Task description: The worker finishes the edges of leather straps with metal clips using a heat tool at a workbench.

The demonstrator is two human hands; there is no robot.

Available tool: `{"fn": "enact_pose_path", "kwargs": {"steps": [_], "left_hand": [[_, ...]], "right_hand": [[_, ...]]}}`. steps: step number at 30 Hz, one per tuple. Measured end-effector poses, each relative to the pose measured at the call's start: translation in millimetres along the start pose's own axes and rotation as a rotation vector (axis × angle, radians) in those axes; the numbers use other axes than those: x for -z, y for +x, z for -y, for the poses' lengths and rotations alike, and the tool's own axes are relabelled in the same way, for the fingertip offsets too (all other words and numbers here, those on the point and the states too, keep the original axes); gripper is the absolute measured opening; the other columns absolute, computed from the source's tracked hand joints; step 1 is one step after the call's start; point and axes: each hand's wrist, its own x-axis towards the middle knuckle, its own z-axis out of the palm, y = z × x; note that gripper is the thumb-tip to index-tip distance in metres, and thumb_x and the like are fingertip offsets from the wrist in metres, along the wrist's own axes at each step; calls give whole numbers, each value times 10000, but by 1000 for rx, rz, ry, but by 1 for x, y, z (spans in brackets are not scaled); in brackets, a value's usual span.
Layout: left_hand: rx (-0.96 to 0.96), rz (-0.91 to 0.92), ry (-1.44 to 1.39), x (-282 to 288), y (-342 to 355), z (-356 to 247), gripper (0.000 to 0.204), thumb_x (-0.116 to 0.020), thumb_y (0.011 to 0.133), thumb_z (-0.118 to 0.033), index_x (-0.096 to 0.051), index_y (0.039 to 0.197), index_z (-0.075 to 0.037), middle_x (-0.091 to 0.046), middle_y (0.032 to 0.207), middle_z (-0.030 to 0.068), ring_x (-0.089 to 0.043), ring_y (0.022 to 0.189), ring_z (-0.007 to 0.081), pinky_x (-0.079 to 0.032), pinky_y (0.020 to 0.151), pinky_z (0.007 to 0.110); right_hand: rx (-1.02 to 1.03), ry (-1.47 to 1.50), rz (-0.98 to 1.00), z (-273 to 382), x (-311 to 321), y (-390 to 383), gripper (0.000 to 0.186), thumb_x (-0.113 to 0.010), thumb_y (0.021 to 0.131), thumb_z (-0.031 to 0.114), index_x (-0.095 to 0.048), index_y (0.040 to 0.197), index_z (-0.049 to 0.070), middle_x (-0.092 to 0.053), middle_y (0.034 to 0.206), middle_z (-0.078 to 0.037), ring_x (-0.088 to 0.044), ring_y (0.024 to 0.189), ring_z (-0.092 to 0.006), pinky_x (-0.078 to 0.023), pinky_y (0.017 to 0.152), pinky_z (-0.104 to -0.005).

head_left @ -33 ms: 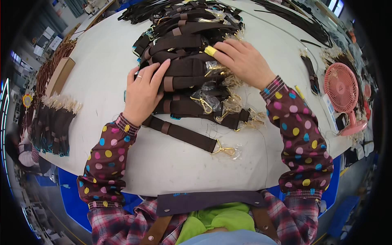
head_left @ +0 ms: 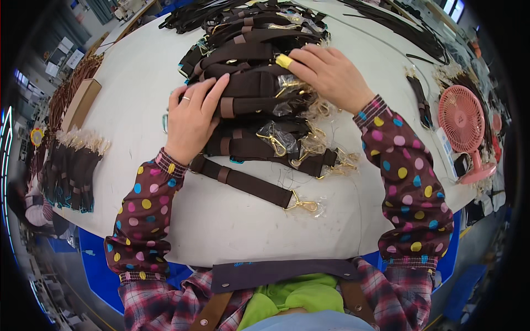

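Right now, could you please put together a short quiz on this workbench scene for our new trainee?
1. True or false: both hands rest on the pile of dark brown straps.
2. Which hand wears a yellow cover on a fingertip: A) left hand, B) right hand?
3. Fill in: the single strap lying apart at the near side of the white table ends in a ____-coloured clasp.

Key: 1 true; 2 B; 3 gold.

Both the left hand (head_left: pixel 192 118) and right hand (head_left: pixel 330 74) press flat on a pile of brown straps (head_left: pixel 259 105), apparently with wrapped gold clasps, on the white table (head_left: pixel 138 83).
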Motion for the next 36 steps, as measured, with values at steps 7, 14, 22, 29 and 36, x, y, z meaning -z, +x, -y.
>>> {"fn": "enact_pose_path", "kwargs": {"steps": [7,14,22,29,36], "left_hand": [[-111,-158,73,-31,30,6,711,-717,621,-57,-518,1294,-172,-520,1327,-3,-498,1180,186,-288,1038,391],[-157,141,-64,-21,5,2,816,-747,665,-111,-390,1397,-152,-372,1463,68,-390,1311,247,-234,1096,433],[-132,446,-493,42,-28,-11,901,-833,622,-266,-403,1400,-119,-335,1480,113,-318,1366,312,-255,1108,487],[-133,499,-412,22,-63,-62,977,-813,629,-403,-349,1410,-42,-342,1459,143,-371,1296,332,-242,1088,496],[-138,110,-69,-31,-36,-66,645,-713,760,-359,-488,1337,-179,-519,1034,10,-491,972,193,-349,859,381]], "right_hand": [[-124,-14,-147,-24,-27,-22,468,-588,801,162,-532,1265,184,-520,1253,29,-499,1152,-182,-443,889,-315],[-283,367,33,3,-35,-61,662,-631,657,-40,-486,1280,128,-392,1437,-10,-364,1332,-252,-350,1070,-380],[-483,499,58,68,54,-85,603,-688,753,117,-436,1291,10,-433,1366,-188,-400,1292,-340,-356,1020,-440],[-546,483,455,149,70,-100,886,-691,704,605,-426,1287,-8,-407,1360,-254,-395,1268,-417,-339,1022,-494],[-573,435,268,121,21,-96,699,-783,633,242,-478,1236,62,-499,1199,-118,-489,1087,-296,-420,896,-408]]}}
